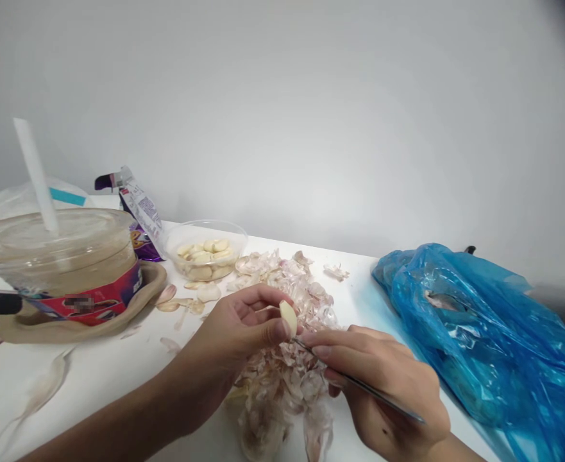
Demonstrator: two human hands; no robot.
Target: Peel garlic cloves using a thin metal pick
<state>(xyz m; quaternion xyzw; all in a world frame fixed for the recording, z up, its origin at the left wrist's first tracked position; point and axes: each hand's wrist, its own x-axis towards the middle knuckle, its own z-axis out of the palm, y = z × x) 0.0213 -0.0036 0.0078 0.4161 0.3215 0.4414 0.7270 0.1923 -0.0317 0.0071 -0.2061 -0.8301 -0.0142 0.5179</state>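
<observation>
A peeled garlic clove (288,319) stands upright between the thumb and fingers of my left hand (244,327). My right hand (388,378) is closed around a thin metal tool (378,393), whose narrow tip meets the clove's lower end. What kind of tool it is cannot be made out. Below both hands spreads a heap of garlic skins (306,366), pale with pinkish parts. Beyond my left hand, a clear plastic bowl (169,247) contains several peeled cloves. A few unpeeled cloves (167,295) and loose skins lie in front of that bowl.
On the left stands a large lidded drink cup (56,269) with a straw (36,173), in a brown carrier (150,285). A purple snack packet (145,228) leans behind it. A crumpled blue plastic bag (484,346) covers the right side of the white table (118,391). A wall rises behind.
</observation>
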